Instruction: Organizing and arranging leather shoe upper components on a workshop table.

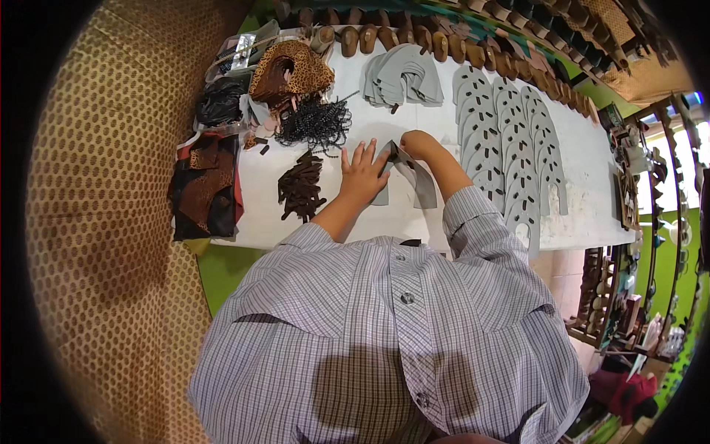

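Note:
A grey U-shaped piece of sheet material (423, 186), like a shoe upper, lies on the white table in front of me, with a dark spot at the top of its curve. My left hand (362, 177) rests flat on its left side, fingers spread. Just right of the curve's top, my right hand (420, 145) is closed, fingertips bent down; whatever they pinch is hidden. Left of my left hand is a heap of short dark brown strips (302, 185). Beyond it lies a tangle of black beaded strings (316, 126).
Grey pieces with dark tabs (492, 140) overlap in columns at right. A stack of grey pieces (399, 78) lies ahead. Leopard-print pieces (314, 72) and dark scraps (211, 181) are at left. Wooden shoe lasts (421, 37) line the far edge; racks (658, 192) stand right.

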Action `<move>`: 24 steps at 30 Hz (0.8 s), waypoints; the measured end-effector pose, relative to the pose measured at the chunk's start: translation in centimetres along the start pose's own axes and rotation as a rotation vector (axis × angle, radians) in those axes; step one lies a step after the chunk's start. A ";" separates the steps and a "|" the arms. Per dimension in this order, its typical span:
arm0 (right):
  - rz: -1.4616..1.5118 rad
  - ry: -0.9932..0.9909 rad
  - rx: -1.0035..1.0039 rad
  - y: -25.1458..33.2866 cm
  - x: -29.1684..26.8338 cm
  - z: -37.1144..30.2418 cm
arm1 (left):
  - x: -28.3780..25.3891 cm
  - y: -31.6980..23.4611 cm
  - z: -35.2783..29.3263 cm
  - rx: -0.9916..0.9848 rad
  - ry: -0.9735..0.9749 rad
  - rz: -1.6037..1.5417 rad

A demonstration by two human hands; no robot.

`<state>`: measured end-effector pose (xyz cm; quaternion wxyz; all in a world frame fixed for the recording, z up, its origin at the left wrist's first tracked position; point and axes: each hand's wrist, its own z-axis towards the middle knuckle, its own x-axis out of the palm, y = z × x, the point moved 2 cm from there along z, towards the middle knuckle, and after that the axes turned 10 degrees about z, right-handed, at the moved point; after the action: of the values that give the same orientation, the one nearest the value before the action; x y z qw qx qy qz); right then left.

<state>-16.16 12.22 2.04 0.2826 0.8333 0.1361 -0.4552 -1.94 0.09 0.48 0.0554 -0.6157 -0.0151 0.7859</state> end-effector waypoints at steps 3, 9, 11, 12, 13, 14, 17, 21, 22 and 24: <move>0.007 -0.009 -0.012 -0.1 -0.1 0.1 | -0.4 -0.1 0.0 0.042 -0.020 -0.025; 0.028 -0.028 -0.037 0.1 -0.3 0.2 | -0.4 0.1 -0.1 0.078 -0.079 0.011; 0.050 -0.045 -0.026 0.0 -0.4 0.1 | -0.3 0.0 -0.2 0.082 -0.083 0.010; 0.049 -0.047 -0.023 -0.2 -0.4 0.1 | -0.3 0.0 -0.1 0.084 -0.084 0.009; 0.061 -0.042 -0.014 -0.4 -0.4 0.0 | -0.3 -0.1 -0.1 0.089 -0.082 0.010; 0.074 -0.037 -0.004 -0.6 -0.4 -0.1 | -0.2 -0.2 0.0 0.094 -0.081 0.012; 0.477 -0.062 0.085 0.6 -2.1 -1.3 | -0.3 0.2 -0.5 0.051 -0.034 -0.003; 0.745 -0.086 0.284 -0.2 -1.6 -2.0 | -0.3 -0.1 -0.2 0.054 -0.032 0.004; 0.624 -0.001 0.204 -0.4 -1.6 -2.0 | -0.3 -0.1 -0.2 0.053 -0.022 0.007; 0.503 0.083 0.124 -0.4 -1.7 -1.8 | -0.2 -0.1 -0.2 0.053 -0.012 0.011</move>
<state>-16.01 13.66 4.08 0.3295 0.8746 -0.0919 -0.3437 -1.72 0.17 0.65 0.0673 -0.6094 0.0085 0.7899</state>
